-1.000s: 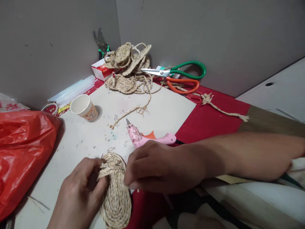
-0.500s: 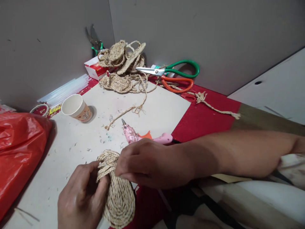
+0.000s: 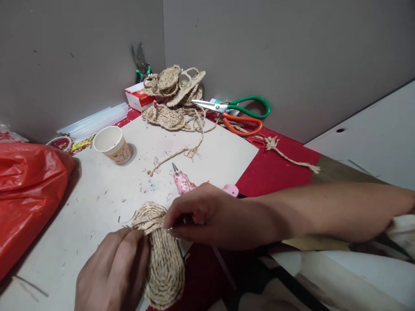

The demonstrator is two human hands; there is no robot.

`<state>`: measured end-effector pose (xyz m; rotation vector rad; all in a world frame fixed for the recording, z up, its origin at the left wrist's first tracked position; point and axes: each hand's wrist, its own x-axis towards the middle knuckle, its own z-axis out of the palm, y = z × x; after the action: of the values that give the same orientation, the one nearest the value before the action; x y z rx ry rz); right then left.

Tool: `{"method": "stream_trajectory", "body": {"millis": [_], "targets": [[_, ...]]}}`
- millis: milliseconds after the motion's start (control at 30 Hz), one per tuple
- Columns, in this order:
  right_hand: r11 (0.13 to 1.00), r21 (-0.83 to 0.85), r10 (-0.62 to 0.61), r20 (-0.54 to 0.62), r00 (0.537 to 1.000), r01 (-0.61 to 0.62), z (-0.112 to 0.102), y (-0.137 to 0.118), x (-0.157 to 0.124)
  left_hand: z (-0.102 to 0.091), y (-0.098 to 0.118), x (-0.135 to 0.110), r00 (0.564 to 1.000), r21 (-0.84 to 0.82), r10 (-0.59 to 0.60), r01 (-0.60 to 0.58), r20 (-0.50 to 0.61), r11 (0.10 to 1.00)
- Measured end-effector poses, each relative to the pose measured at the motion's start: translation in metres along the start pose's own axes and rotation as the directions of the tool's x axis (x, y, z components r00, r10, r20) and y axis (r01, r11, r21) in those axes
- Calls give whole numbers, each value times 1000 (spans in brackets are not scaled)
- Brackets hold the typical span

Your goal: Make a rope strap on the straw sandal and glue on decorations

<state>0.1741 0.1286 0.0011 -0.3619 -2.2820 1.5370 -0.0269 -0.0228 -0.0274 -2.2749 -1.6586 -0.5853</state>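
Observation:
A small woven straw sandal (image 3: 162,255) lies at the near edge of a white board (image 3: 106,190). My left hand (image 3: 112,272) grips its left side, fingers curled round the edge. My right hand (image 3: 207,216) reaches in from the right and its fingertips pinch the strap at the sandal's upper end. A pink glue gun (image 3: 184,183) lies just behind my right hand, partly hidden by it.
A paper cup (image 3: 113,144) stands on the board's left. A red plastic bag (image 3: 29,194) fills the left edge. Finished straw pieces and cord (image 3: 171,99) are piled in the corner, beside green (image 3: 240,106) and orange scissors (image 3: 243,125). Glue sticks (image 3: 94,121) lie along the wall.
My right hand's fingers have shifted from resting over the sandal's side to pinching at its top strap. My left hand has slid lower along the sandal. The view has shifted slightly.

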Motion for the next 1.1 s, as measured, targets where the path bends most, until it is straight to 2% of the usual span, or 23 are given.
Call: {"method": "stream_trajectory", "body": {"millis": [200,300,367,500,633,767,867,1033,1100], "targets": [[976,165,136,37,990,-140,-10,-8,15,8,-10,-6,995,18,66,-65,-78,998],[910,259,290,157,944,-323,-18,-10,30,8,-10,-8,995,-2,88,-88,-53,996],[885,257,337,222,915,-389,-22,-11,41,5,-10,-9,995,-8,97,-98,-26,995],[921,193,274,296,915,-338,-26,-13,66,1,-7,-9,995,-28,89,-88,39,996],[932,135,249,439,864,-336,-24,-6,87,1,-8,-9,993,3,117,-117,-7,993],[930,132,231,517,824,-344,-19,4,98,3,-11,-8,988,87,149,-145,-34,986],[944,97,217,535,817,-315,-16,5,102,4,-12,-8,985,116,159,-151,-63,982],[932,-12,313,525,792,-361,-16,-6,105,4,-10,-8,989,96,137,-131,-61,987],[937,-56,323,513,795,-344,-16,-8,106,3,-9,-7,986,99,157,-151,-56,984]]}}
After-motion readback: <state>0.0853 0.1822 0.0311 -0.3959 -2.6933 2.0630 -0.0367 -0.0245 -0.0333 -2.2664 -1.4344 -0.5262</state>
